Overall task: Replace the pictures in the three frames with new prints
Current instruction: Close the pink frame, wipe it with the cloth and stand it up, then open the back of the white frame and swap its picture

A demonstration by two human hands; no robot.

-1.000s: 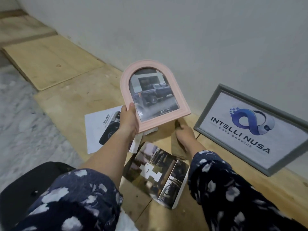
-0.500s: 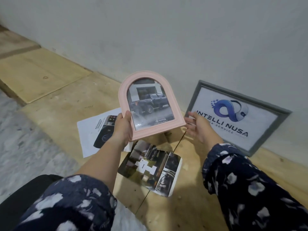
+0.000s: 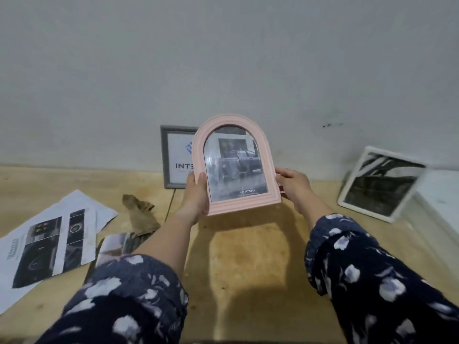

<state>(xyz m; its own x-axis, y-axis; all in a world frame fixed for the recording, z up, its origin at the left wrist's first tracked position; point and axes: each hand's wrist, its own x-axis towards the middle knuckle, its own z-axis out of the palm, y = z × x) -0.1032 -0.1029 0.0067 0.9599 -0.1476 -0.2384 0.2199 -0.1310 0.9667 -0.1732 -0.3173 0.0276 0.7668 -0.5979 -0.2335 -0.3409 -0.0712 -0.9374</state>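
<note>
Head view: 1 wide-angle look down at both hands before a pale wall.
Pink frame (image 3: 236, 167): arched top, ridged smooth moulding, glossy glazing over a dark truck print marked TOYOTA; held upright in the air above the wooden floor (image 3: 248, 256).
Left hand (image 3: 197, 194): fingers curled round the frame's left edge, thumb on its front.
Right hand (image 3: 293, 181): fingers wrapped round the right edge.
Grey frame (image 3: 173, 157): rectangular, flat matte border, logo print starting INTE; leans on the wall, partly hidden behind the pink frame.
White frame (image 3: 380, 183): rectangular, rounded corners, dark print; tilted against the wall at right.
Loose prints (image 3: 49, 242): flat paper sheets with dark photos, lying on the floor at left.
Brown cloth (image 3: 141, 214): crumpled, just beside the prints.
Sleeves (image 3: 129, 299): dark fabric with pale floral blotches.
Change: right hand was off the frame 0.5 s ago, now grips it; the view has swung right, bringing the white frame in.
</note>
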